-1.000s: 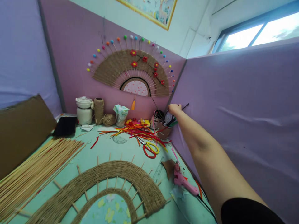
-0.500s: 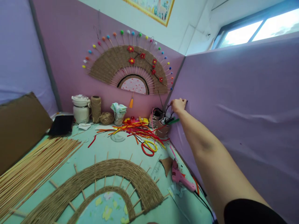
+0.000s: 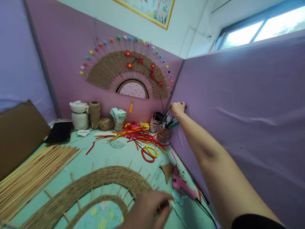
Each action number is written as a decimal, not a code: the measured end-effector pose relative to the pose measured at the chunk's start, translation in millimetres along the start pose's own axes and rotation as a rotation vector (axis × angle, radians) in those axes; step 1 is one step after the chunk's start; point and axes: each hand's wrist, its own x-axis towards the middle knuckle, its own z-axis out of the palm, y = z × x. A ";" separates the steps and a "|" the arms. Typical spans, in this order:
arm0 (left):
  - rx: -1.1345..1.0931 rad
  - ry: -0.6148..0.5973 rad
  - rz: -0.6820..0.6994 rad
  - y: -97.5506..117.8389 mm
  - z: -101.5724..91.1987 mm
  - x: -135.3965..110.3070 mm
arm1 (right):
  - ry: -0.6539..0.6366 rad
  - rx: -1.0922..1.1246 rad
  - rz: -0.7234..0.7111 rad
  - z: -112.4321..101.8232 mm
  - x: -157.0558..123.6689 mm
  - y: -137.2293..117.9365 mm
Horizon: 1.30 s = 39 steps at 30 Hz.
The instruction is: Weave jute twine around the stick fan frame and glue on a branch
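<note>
My right hand [image 3: 178, 108] reaches to the far corner, fingers closed around a thin dark twig [image 3: 186, 107] whose tip sticks out past them. Other dark twigs stand just below in a brown cup [image 3: 164, 135]. In the front, my left hand [image 3: 149, 211] hovers over the right end of a woven twine fan [image 3: 111, 175], slightly blurred. Its fingers are half curled with the thumb apart, and nothing shows in them. The fan has thin wooden ribs and a floral cloth half-circle [image 3: 100, 217] at its centre.
A pink glue gun [image 3: 183, 186] with its cord lies at right. Scissors [image 3: 149, 153] rest by red and orange strips [image 3: 140, 135]. Thin sticks [image 3: 35, 171] cover the left. A jar [image 3: 79, 118] and twine spool [image 3: 94, 115] stand behind; a finished fan [image 3: 105, 68] hangs above.
My left hand has come into view from the bottom edge, over the woven fan. My right hand stays at the cup of twigs. The view has shifted slightly.
</note>
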 end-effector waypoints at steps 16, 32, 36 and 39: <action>-0.030 0.467 -0.446 -116.4 -107.2 302.2 | 0.201 0.141 -0.140 10.2 -7.4 0.7; -0.344 0.580 -0.566 -125.7 -101.2 317.1 | -0.006 0.224 0.075 15.7 -9.2 -3.0; -0.398 0.603 -0.557 -126.0 -104.3 317.3 | 0.036 0.284 0.129 18.2 -5.8 4.0; -0.425 0.617 -0.540 -126.0 -104.6 318.3 | 0.029 0.319 0.157 18.6 -6.1 6.0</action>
